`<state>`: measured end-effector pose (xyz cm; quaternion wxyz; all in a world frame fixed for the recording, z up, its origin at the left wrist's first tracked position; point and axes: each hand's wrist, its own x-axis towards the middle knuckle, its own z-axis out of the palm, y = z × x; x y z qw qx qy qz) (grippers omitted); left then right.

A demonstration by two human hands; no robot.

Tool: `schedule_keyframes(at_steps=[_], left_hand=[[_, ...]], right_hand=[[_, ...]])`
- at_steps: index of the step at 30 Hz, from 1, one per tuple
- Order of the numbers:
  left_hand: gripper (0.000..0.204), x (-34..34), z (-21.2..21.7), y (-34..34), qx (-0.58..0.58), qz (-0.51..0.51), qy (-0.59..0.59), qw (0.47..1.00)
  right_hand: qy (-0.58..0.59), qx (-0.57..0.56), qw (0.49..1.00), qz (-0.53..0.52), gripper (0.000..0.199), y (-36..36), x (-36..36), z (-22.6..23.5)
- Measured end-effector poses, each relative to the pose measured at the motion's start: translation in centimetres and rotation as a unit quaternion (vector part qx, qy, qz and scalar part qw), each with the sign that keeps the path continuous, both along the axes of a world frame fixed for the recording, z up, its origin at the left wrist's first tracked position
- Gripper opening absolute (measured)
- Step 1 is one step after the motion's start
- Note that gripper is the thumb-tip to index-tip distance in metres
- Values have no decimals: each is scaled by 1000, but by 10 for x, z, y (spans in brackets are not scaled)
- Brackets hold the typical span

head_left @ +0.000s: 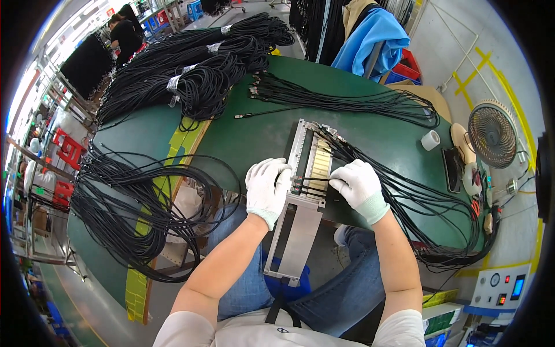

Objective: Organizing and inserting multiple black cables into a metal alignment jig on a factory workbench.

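The metal fixture (302,237) projects off the surface (260,139) toward the lap, long axis running away, with the left hand (267,188) nearer at its left rail, grip impossible to tell, and the right hand (359,185) apparently pinching a crosswise black cable (315,179)

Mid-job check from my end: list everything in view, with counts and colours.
Metal fixture: one, silver, between the hands
Tied cable bundles: several, black, upper left
Loose cables: many, black, left
Cable bunch: one, black, beyond fixture
Connected-looking cables: many, black, right of fixture
White roll: one, white, right
Fan: one, dark and beige, far right
Cloth: one, blue, upper right
Co-worker: at least one, dark clothing, upper left
Left hand: one, white glove, fixture's left
Right hand: one, white glove, fixture's right
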<state>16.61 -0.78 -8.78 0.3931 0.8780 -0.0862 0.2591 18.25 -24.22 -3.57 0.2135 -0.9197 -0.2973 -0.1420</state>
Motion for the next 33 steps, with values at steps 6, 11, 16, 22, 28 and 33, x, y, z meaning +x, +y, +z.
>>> schedule_keyframes(at_steps=[6, 11, 16, 22, 28, 33], left_hand=[[13, 0, 0, 0, 8, -15, 28, 999], [19, -1, 4, -8, 33, -46, 22, 998], [28, -11, 14, -19, 185, -103, 7, 977], [19, -5, 11, -25, 199, -117, 33, 973], [20, 5, 4, -13, 79, -77, 12, 994], [16, 12, 9, -13, 52, -64, 1, 997]], right_hand=[[-22, -32, 999, -3, 9, 0, 1, -3], [-24, -47, 999, 5, 9, 3, 1, -3], [-30, -27, 999, -9, 14, 3, 7, -15], [-80, -75, 981, -160, 18, -7, 39, -25], [-72, -31, 993, -84, 14, -3, 33, -15], [-66, 42, 996, 39, 20, 5, 16, -10]])
